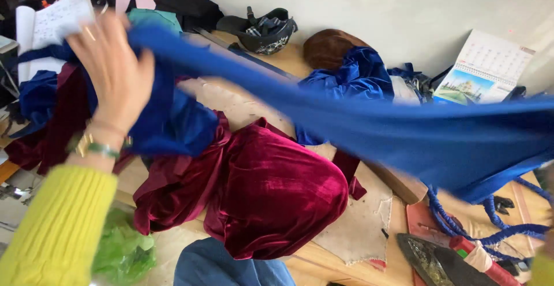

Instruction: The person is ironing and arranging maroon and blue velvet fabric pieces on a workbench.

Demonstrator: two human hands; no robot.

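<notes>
My left hand (112, 69), in a yellow knit sleeve with bangles at the wrist, is raised at the upper left and grips one end of a blue velvet cloth (369, 130). The cloth stretches, blurred, across the frame toward the right edge. My right hand is almost out of the frame; only a sliver of yellow sleeve (543, 266) shows at the bottom right corner. Below the blue cloth lies a heap of dark red velvet (271, 188) on the wooden table (323, 257).
More blue velvet (352, 75) is bunched at the back by a brown lump. A black helmet (262, 32), a desk calendar (485, 69), an old flat iron (444, 260), blue cord (496, 234), a beige paper pattern (358, 228) and a green bag (124, 248) surround the work area.
</notes>
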